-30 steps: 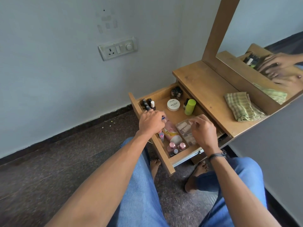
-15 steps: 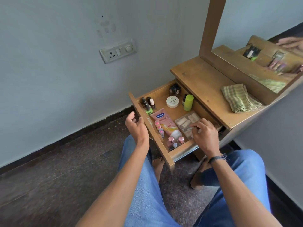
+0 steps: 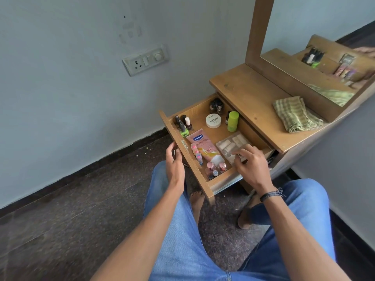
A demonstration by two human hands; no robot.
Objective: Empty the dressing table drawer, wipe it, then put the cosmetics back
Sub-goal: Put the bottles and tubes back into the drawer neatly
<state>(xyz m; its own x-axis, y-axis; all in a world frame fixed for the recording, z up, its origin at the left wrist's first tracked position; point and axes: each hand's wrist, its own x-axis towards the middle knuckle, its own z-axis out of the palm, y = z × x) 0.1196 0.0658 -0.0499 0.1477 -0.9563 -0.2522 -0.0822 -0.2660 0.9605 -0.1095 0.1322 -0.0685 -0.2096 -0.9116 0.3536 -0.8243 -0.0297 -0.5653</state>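
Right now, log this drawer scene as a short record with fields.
drawer: pulled out, cosmetics inside
contents: nail polish bottles, white jar, green bottle, Vaseline tube, clear case, pink bottles
left hand: beside the drawer's outer front, holding nothing
right hand: fingers curled on the clear case's near end
cloth: folded on the table top

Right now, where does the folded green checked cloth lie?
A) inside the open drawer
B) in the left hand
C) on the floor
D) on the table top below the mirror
D: the cloth lies on the table top in front of the mirror, outside the drawer.
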